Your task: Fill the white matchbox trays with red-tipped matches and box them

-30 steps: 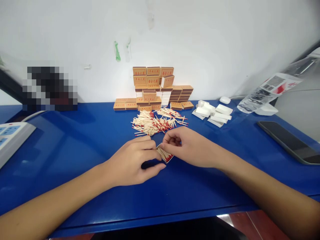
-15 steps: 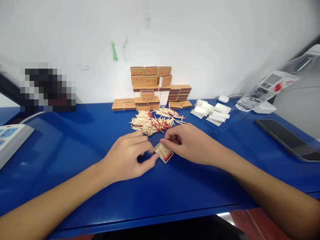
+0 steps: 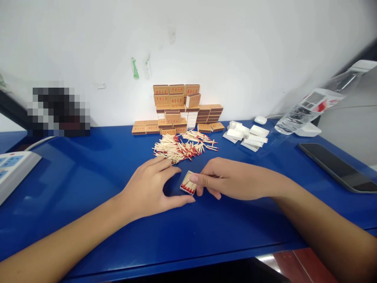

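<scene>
A small white matchbox tray [image 3: 186, 192] lies at the middle of the blue table, filled with red-tipped matches [image 3: 187, 183]. My right hand [image 3: 232, 179] pinches it from the right: the thumb presses over the matches and the fingers are at the tray's right side, partly hidden. On the other side my left hand [image 3: 150, 182] is open and holds nothing, thumb and index finger spread around the tray's left edge. Just behind the hands is a pile of loose matches [image 3: 173, 149]. Stacked matchboxes [image 3: 176, 100] stand against the wall.
Several white matchbox trays [image 3: 250, 137] lie at the back right, near a white earbud case [image 3: 260, 120]. A leaning water bottle [image 3: 309, 104] and a dark phone [image 3: 335, 167] are farther right. A white device [image 3: 17, 173] sits on the blue table [image 3: 132, 247] at the left.
The tray has turned, so the match heads now point toward me. My right hand has shifted nearer and taken hold of it; the left thumb and index finger have spread wider.
</scene>
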`<act>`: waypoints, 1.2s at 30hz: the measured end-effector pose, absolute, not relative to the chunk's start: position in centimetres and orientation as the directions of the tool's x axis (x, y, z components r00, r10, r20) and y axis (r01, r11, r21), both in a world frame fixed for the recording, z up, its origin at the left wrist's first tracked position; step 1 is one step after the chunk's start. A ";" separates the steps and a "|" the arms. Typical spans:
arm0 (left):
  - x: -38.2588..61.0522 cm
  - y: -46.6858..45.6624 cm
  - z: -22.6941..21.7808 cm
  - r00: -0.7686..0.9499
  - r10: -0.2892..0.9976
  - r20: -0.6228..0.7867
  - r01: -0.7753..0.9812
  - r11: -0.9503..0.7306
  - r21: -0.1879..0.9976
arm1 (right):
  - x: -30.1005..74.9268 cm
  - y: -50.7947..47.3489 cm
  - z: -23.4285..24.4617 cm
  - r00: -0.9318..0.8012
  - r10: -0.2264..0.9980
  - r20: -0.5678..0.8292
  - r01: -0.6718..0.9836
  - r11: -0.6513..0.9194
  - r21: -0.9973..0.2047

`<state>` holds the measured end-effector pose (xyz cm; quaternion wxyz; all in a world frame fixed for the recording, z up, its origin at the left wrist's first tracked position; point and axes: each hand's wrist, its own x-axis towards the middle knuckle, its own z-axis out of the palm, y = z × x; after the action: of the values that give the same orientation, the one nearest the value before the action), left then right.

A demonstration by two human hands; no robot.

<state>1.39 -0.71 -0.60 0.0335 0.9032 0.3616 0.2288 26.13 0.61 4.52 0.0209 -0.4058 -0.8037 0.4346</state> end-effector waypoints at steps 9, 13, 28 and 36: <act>1.6 -0.8 -0.9 0.614 0.667 0.421 0.626 -0.737 0.254 | 27.3 1.7 4.5 -0.733 0.674 -0.090 0.597 0.574 -0.561; 1.5 -0.9 -0.8 0.620 0.667 0.413 0.617 -0.740 0.269 | 26.9 1.2 4.4 -0.740 0.669 -0.073 0.597 0.603 -0.528; 2.4 -1.0 -1.0 0.588 0.694 0.416 0.634 -0.715 0.297 | 26.5 1.1 4.2 -0.747 0.664 0.005 0.574 0.650 -0.498; 2.6 -1.0 -1.0 0.563 0.728 0.392 0.666 -0.680 0.307 | 26.1 0.9 3.9 -0.767 0.642 -0.009 0.561 0.664 -0.495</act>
<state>2.63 -1.02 -1.02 0.0622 0.8817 0.3952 0.2499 26.11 0.93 3.94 0.0834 -0.3309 -0.9083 0.2420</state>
